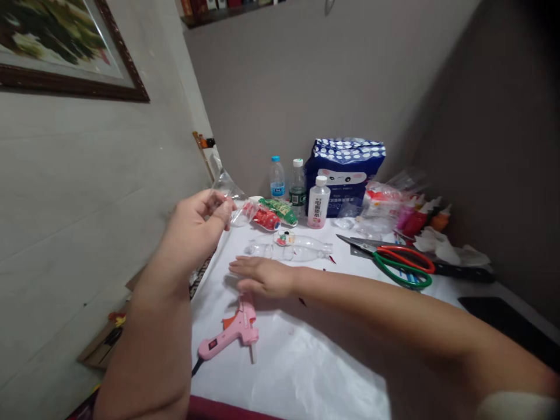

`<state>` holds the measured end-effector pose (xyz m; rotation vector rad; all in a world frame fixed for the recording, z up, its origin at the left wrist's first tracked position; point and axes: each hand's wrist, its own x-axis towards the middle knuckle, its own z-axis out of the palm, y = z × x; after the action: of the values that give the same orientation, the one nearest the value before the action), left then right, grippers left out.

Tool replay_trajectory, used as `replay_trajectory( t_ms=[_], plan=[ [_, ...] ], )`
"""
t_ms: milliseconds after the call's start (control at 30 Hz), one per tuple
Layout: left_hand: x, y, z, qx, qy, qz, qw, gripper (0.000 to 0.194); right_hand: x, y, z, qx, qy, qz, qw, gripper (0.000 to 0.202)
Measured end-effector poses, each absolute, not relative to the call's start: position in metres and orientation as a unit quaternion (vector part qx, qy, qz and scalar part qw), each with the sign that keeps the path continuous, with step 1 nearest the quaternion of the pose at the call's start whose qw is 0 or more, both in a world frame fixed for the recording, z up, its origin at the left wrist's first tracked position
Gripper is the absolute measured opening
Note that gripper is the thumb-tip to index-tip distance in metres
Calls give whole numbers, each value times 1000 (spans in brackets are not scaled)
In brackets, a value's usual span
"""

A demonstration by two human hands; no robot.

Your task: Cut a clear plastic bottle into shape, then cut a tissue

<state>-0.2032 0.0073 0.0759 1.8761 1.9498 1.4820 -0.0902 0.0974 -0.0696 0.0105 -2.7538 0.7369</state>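
Observation:
My left hand (201, 224) is raised over the table's left edge, its fingers pinched on a clear plastic piece (227, 185) that flares upward. Flat over the white table cover (297, 361), my right hand (262, 277) has its fingers stretched out and holds nothing. Just below it lies a pink glue gun (231, 332), partly under the fingers. Beyond the right hand, clear plastic bottles (301, 248) lie on their sides. Red (266, 219) and green (282, 211) wrapped bottles lie behind them.
Scissors with red and green handles (405, 262) lie at the right beside a black-handled knife (466, 272). Three upright bottles, including a white-labelled one (317, 204), and a blue bag (345, 175) stand at the back. Paint bottles (415, 220) and crumpled tissue (446, 248) are further right.

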Motion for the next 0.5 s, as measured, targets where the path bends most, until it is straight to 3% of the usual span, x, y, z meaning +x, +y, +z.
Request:
replay_trajectory(
  t_ms=[133,267,400,500],
  plan=[
    [-204,7,78,607,637,475,29,15,-144,119,-75,29,-965,243,91,32],
    [-207,9,78,597,650,470,25,14,-143,123,-81,28,-969,238,63,30],
    [-209,8,77,575,667,473,6,15,-104,127,-88,-11,-969,238,69,39],
    [-210,9,75,570,671,473,6,16,-66,122,-94,-28,-968,239,75,58]
  ],
)
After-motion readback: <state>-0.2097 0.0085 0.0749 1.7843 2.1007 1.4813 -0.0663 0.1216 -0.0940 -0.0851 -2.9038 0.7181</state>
